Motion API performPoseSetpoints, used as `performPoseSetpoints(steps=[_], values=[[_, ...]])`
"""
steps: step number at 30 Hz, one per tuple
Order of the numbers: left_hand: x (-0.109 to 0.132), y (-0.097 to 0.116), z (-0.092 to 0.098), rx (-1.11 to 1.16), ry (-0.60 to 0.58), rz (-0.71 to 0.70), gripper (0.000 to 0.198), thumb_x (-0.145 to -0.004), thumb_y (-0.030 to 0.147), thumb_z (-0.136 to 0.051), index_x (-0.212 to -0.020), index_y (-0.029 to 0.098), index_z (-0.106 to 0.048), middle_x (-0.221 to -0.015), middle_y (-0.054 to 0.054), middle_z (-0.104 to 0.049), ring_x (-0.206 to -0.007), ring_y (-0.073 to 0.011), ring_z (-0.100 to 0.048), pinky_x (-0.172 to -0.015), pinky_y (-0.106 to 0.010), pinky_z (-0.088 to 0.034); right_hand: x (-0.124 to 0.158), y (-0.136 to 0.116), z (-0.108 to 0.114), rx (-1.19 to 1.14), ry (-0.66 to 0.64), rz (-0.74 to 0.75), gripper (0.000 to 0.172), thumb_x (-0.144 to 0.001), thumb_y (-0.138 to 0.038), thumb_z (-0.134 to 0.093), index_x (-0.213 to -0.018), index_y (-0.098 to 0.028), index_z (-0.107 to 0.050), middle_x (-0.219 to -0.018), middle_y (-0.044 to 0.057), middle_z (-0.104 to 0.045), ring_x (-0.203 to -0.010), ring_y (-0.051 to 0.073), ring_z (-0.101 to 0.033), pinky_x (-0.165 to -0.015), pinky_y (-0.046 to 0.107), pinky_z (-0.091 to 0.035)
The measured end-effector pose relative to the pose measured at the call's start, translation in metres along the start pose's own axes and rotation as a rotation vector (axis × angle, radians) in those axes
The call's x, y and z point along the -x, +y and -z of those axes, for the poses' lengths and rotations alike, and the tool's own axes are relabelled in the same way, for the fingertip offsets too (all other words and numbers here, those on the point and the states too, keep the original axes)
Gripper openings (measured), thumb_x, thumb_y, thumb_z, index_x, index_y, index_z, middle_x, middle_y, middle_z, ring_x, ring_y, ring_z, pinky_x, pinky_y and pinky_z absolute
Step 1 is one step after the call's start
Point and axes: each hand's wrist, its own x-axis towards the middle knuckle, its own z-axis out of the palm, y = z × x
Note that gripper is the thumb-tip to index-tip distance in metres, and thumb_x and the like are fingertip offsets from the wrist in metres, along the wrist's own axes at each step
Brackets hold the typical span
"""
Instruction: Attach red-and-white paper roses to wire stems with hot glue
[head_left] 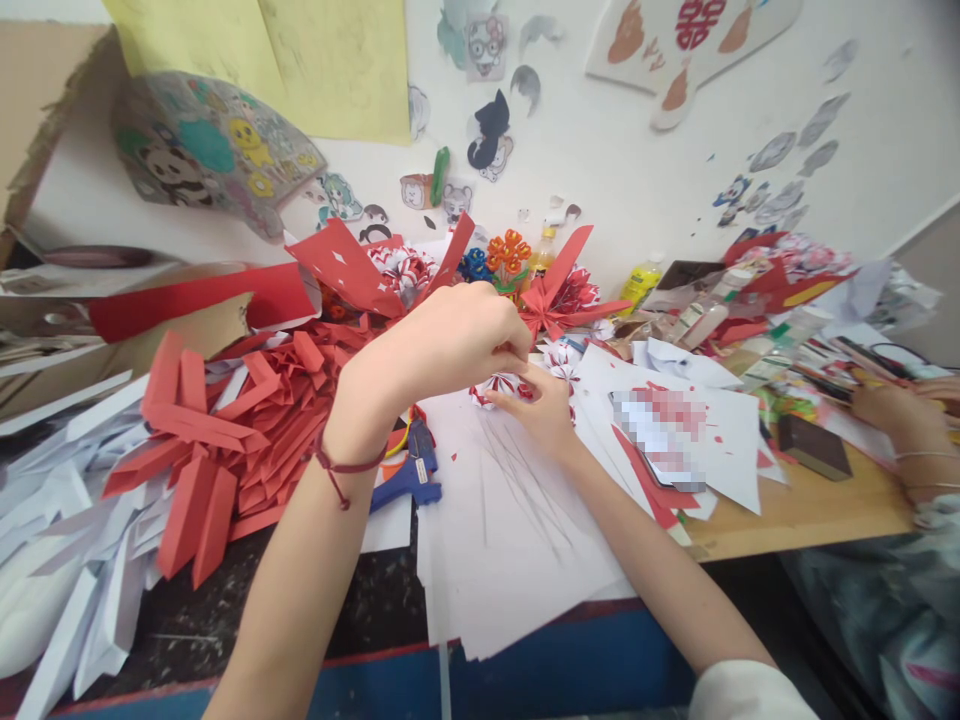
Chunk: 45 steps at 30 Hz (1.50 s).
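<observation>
Above the middle of the table my left hand (457, 335) is closed, its fingertips curled down and meeting those of my right hand (541, 400). What the left fingers pinch is hidden. My right hand has thumb and fingers closed around a small red-and-white folded paper flower (499, 387). More red-and-white paper flowers (562, 362) lie just behind the hands. Below them, thin wires (517, 480) rest on stacked white paper (480, 570). A blue glue gun (409, 475) lies beside my left forearm.
Folded red strips (285, 420) and white strips (67, 500) are heaped on the left. Right of the paper lies a phone (660, 440). Bottles (641, 285) and red-wrapped bouquets (559, 290) stand at the back. Another person's hand (892, 415) is at the far right.
</observation>
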Motion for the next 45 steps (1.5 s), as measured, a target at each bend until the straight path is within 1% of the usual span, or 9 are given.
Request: performPoseSetpoints(steps=[4, 8, 10, 15, 20, 24, 35, 42, 45], values=[[0.001, 0.002, 0.002, -0.052, -0.037, 0.009, 0.02, -0.087, 0.02, -0.058, -0.082, 0.023, -0.077, -0.073, -0.003, -0.073, -0.07, -0.0177, -0.065, -0.067, -0.029, -0.044, 0.001, 0.002, -0.001, -0.005, 0.003, -0.02, 0.038, -0.076, -0.043, -0.08, -0.109, -0.024, -0.074, -0.117, 0.004, -0.072, -0.109, 0.024, -0.066, -0.102, 0.04, -0.05], [0.005, 0.004, 0.007, -0.092, -0.101, 0.064, 0.02, -0.09, 0.024, -0.058, -0.104, 0.022, -0.072, -0.081, -0.004, -0.072, -0.074, -0.0173, -0.065, -0.066, -0.027, -0.042, 0.001, 0.002, -0.001, -0.02, 0.003, -0.023, 0.042, -0.076, -0.042, -0.081, -0.114, -0.027, -0.073, -0.12, 0.003, -0.071, -0.112, 0.024, -0.065, -0.105, 0.041, -0.048], [0.007, 0.005, 0.009, -0.118, -0.117, 0.108, 0.02, -0.091, 0.025, -0.058, -0.107, 0.02, -0.068, -0.082, -0.004, -0.072, -0.073, -0.0176, -0.064, -0.065, -0.027, -0.04, 0.001, 0.001, 0.0, -0.022, -0.005, -0.017, 0.043, -0.077, -0.041, -0.081, -0.117, -0.028, -0.071, -0.121, 0.002, -0.071, -0.114, 0.024, -0.065, -0.105, 0.04, -0.048], [0.013, 0.005, 0.018, -0.142, -0.111, 0.178, 0.013, -0.09, 0.027, -0.058, -0.097, 0.021, -0.067, -0.076, -0.002, -0.07, -0.065, -0.0174, -0.061, -0.062, -0.028, -0.037, 0.001, -0.002, 0.002, 0.005, -0.036, -0.026, 0.044, -0.077, -0.041, -0.08, -0.118, -0.027, -0.071, -0.123, 0.003, -0.07, -0.116, 0.024, -0.064, -0.106, 0.04, -0.048], [0.022, 0.005, 0.028, -0.112, -0.097, 0.193, 0.02, -0.089, 0.029, -0.056, -0.102, 0.026, -0.07, -0.076, 0.001, -0.07, -0.066, -0.0167, -0.061, -0.066, -0.028, -0.038, 0.002, 0.001, 0.001, -0.007, -0.035, -0.04, 0.047, -0.076, -0.039, -0.08, -0.12, -0.027, -0.07, -0.124, 0.004, -0.069, -0.117, 0.024, -0.064, -0.107, 0.041, -0.048], [0.028, 0.002, 0.033, -0.109, -0.079, 0.188, 0.019, -0.089, 0.032, -0.055, -0.099, 0.027, -0.071, -0.078, 0.002, -0.07, -0.066, -0.0147, -0.06, -0.065, -0.027, -0.038, 0.003, 0.004, -0.001, -0.032, -0.034, -0.066, 0.049, -0.075, -0.04, -0.082, -0.12, -0.025, -0.07, -0.124, 0.005, -0.07, -0.117, 0.025, -0.064, -0.106, 0.042, -0.049], [0.034, -0.007, 0.035, -0.083, -0.144, 0.256, 0.017, -0.088, 0.034, -0.059, -0.091, 0.024, -0.073, -0.071, 0.001, -0.07, -0.06, -0.0145, -0.057, -0.06, -0.025, -0.037, 0.003, -0.001, -0.002, -0.019, -0.103, -0.126, 0.047, -0.076, -0.044, -0.08, -0.118, -0.025, -0.071, -0.123, 0.006, -0.07, -0.117, 0.026, -0.064, -0.106, 0.042, -0.048], [0.036, -0.009, 0.038, -0.09, -0.153, 0.27, 0.022, -0.087, 0.04, -0.061, -0.098, 0.025, -0.073, -0.072, 0.001, -0.069, -0.061, -0.0142, -0.058, -0.058, -0.025, -0.035, 0.005, -0.003, -0.003, -0.043, -0.155, -0.139, 0.043, -0.076, -0.043, -0.079, -0.115, -0.026, -0.072, -0.12, 0.004, -0.072, -0.115, 0.025, -0.065, -0.104, 0.039, -0.048], [0.037, -0.01, 0.039, -0.093, -0.161, 0.269, 0.021, -0.087, 0.039, -0.061, -0.095, 0.024, -0.073, -0.071, 0.001, -0.069, -0.06, -0.0138, -0.058, -0.057, -0.025, -0.034, 0.005, -0.004, -0.003, -0.061, -0.165, -0.139, 0.041, -0.077, -0.041, -0.079, -0.114, -0.025, -0.072, -0.119, 0.003, -0.072, -0.114, 0.024, -0.065, -0.104, 0.038, -0.047]])
